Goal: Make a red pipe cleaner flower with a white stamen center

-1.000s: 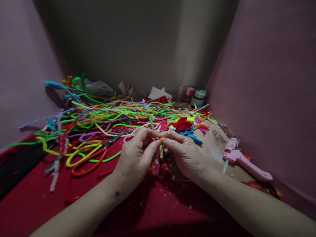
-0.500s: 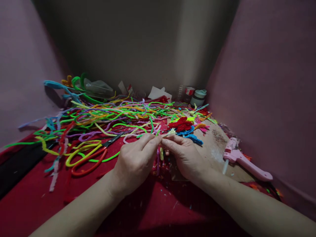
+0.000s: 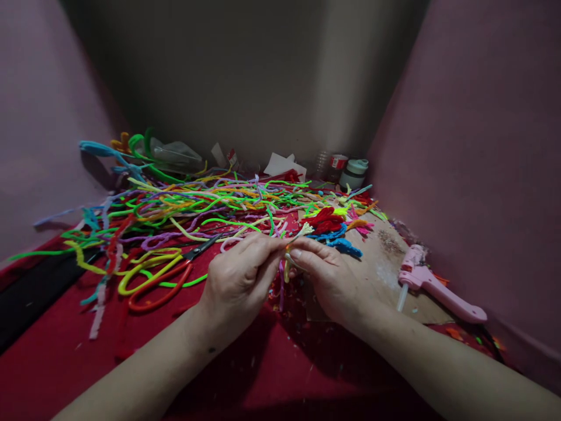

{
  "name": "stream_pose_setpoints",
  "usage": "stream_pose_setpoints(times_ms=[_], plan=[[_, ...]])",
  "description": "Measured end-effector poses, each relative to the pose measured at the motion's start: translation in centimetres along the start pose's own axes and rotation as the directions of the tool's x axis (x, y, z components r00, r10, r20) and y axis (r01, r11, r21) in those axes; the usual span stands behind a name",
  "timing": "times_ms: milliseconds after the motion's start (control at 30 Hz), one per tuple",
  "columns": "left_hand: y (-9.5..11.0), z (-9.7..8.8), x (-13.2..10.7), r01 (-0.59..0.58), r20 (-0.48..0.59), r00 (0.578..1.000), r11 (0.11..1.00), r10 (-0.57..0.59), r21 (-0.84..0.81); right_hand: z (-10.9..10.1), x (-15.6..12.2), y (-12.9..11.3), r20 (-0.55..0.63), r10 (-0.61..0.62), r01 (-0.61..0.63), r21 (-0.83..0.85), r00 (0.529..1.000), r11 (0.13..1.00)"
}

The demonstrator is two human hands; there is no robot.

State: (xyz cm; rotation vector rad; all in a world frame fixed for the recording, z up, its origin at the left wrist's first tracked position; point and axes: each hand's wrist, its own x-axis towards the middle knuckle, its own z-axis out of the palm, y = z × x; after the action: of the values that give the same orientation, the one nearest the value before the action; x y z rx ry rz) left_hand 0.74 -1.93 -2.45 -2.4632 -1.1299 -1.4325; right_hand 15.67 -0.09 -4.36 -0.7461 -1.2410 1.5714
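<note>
Both hands meet at the middle of the view, fingertips pinched close together. My left hand (image 3: 241,278) is closed, its thumb and forefinger at the base of a small pale-yellow pipe cleaner piece (image 3: 304,230) whose tufted end sticks up between the hands. My right hand (image 3: 331,272) is closed on the same piece from the other side. A little orange shows at the pinch, and a pale end hangs below; the fingers hide the rest. Scissors (image 3: 179,280) with red and yellow handles lie left of my left hand. A red pipe cleaner bundle (image 3: 323,220) and a blue one (image 3: 344,242) lie just beyond my right hand.
Loose coloured pipe cleaners (image 3: 210,199) spread over the red cloth (image 3: 228,374). To the right, a pink glue gun (image 3: 432,283) rests on a cardboard sheet (image 3: 372,280). Jars (image 3: 354,173) and white paper (image 3: 284,166) stand at the back wall. Pink walls rise on both sides.
The fingertips have shifted slightly, and more of the pale-yellow piece and a bit of orange now show between them. The view has moved a little; the surrounding things lie as before.
</note>
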Motion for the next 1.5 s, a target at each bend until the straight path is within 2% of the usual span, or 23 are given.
stream_pose_setpoints(times_ms=[67, 133, 167, 233, 300, 367, 433, 533, 700, 833, 967, 1033, 1100, 1167, 1233, 1333, 1400, 1500], plan=[[0.3, 0.0, 0.3, 0.125, 0.012, 0.992, 0.987, -0.125, -0.099, 0.0, 0.1, 0.3, 0.029, 0.006, -0.009, 0.095, 1.000, 0.995], [0.7, -0.1, 0.6, 0.324, 0.071, 0.946, 0.924, -0.316, -0.204, -0.1, 0.2, 0.6, 0.055, 0.020, -0.029, 0.169, 0.998, 0.985], [0.8, -0.2, 0.7, 0.440, 0.132, 0.898, 0.859, -0.420, -0.262, -0.2, 0.3, 0.7, 0.071, 0.027, -0.040, 0.193, 0.997, 0.980], [1.0, -0.3, 1.0, 0.645, 0.296, 0.764, 0.662, -0.573, -0.382, -0.2, 0.4, 0.7, 0.108, 0.031, -0.053, 0.207, 0.994, 0.977], [0.8, -0.4, 1.1, 0.754, 0.451, 0.650, 0.444, -0.611, -0.484, -0.3, 0.5, 0.7, 0.144, 0.029, -0.059, 0.211, 0.989, 0.976], [0.4, -0.4, 1.1, 0.787, 0.545, 0.592, 0.281, -0.594, -0.549, -0.4, 0.5, 0.7, 0.154, 0.020, -0.054, 0.224, 0.988, 0.973], [0.2, -0.4, 1.1, 0.796, 0.593, 0.568, 0.198, -0.571, -0.572, -0.4, 0.5, 0.7, 0.153, 0.007, -0.041, 0.220, 0.988, 0.975], [0.2, -0.4, 1.1, 0.808, 0.617, 0.556, 0.186, -0.557, -0.559, -0.6, 0.5, 0.8, 0.126, -0.016, -0.004, 0.155, 0.992, 0.988], [1.2, -0.6, 1.4, 0.813, 0.584, 0.573, 0.310, -0.575, -0.493, -0.8, 0.6, 1.0, 0.035, -0.062, 0.060, 0.055, 0.997, 0.997], [1.7, -0.7, 1.7, 0.817, 0.585, 0.575, 0.355, -0.573, -0.455, -0.7, 0.6, 1.1, 0.034, -0.068, 0.066, 0.056, 0.997, 0.996], [1.3, -0.4, 1.5, 0.810, 0.603, 0.586, 0.418, -0.541, -0.411, -0.5, 0.4, 0.9, 0.000, -0.039, 0.039, 0.101, 0.999, 0.994], [0.9, -0.1, 1.1, 0.768, 0.556, 0.634, 0.517, -0.537, -0.377, -0.4, 0.3, 0.7, -0.026, -0.026, 0.029, 0.131, 0.999, 0.991], [0.4, 0.2, 0.7, 0.660, 0.430, 0.735, 0.696, -0.524, -0.282, -0.4, 0.3, 0.4, -0.057, -0.023, 0.030, 0.137, 0.998, 0.990], [0.1, 0.5, 0.2, 0.501, 0.283, 0.847, 0.854, -0.451, -0.137, -0.3, 0.3, 0.3, -0.092, -0.020, 0.031, 0.120, 0.996, 0.992], [-0.1, 0.6, -0.1, 0.361, 0.185, 0.919, 0.931, -0.348, -0.046, -0.3, 0.4, 0.2, -0.117, -0.011, 0.024, 0.104, 0.993, 0.994], [-0.3, 0.7, -0.4, 0.203, 0.098, 0.975, 0.978, -0.198, -0.047, -0.4, 0.4, 0.3, -0.123, -0.013, 0.026, 0.107, 0.992, 0.994], [-0.4, 0.7, -0.5, 0.141, 0.070, 0.988, 0.988, -0.137, -0.056, -0.3, 0.5, 0.4, -0.115, -0.027, 0.042, 0.132, 0.993, 0.990], [-0.5, 0.7, -0.6, 0.114, 0.061, 0.992, 0.991, -0.110, -0.065, -0.4, 0.7, 0.6, -0.096, -0.034, 0.049, 0.157, 0.995, 0.986]])
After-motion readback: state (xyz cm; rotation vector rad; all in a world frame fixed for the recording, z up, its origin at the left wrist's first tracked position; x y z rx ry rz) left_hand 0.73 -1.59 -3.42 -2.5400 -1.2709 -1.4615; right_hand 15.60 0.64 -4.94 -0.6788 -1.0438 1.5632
